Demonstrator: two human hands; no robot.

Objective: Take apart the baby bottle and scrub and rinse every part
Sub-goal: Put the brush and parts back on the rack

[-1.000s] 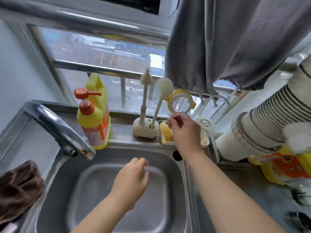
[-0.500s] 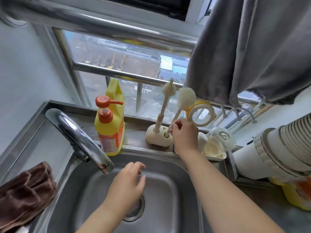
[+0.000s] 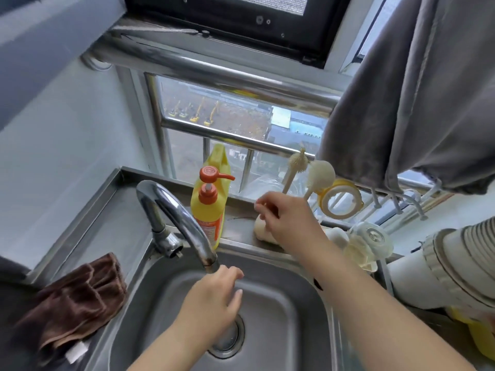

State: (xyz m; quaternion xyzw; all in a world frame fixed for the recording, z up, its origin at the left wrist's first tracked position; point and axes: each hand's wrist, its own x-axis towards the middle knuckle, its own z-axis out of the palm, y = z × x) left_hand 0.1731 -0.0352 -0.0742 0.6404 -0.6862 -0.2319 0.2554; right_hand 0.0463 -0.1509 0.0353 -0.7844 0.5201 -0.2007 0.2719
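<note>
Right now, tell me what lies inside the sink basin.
Inside the sink only the drain shows, partly covered by the left hand hovering under the faucet. No bottle parts are visible there; the forearm hides a strip of the basin floor.

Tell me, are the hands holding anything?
The left hand holds nothing, open under the tap. The right hand has its fingertips pinched by the brush stand; whether they hold something cannot be told.

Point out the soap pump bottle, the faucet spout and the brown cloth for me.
soap pump bottle [image 3: 208, 210]: head view, on its yellow body below the orange pump.
faucet spout [image 3: 175, 207]: head view, on the curved chrome neck.
brown cloth [image 3: 72, 303]: head view, on its folded middle.
</note>
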